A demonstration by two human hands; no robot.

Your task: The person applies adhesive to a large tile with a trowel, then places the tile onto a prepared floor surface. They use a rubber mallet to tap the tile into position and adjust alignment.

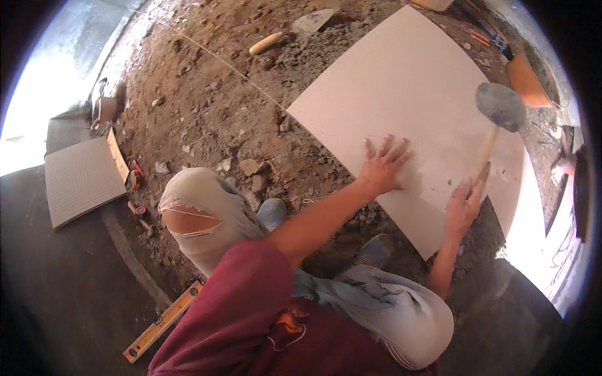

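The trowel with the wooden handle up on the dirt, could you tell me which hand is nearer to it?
Left. The left hand lies flat on the tile below the trowel; the right hand grips the mallet farther right.

We see no packages, labels, signs or screens anywhere in this view, from the upper left of the frame down to the lower right.
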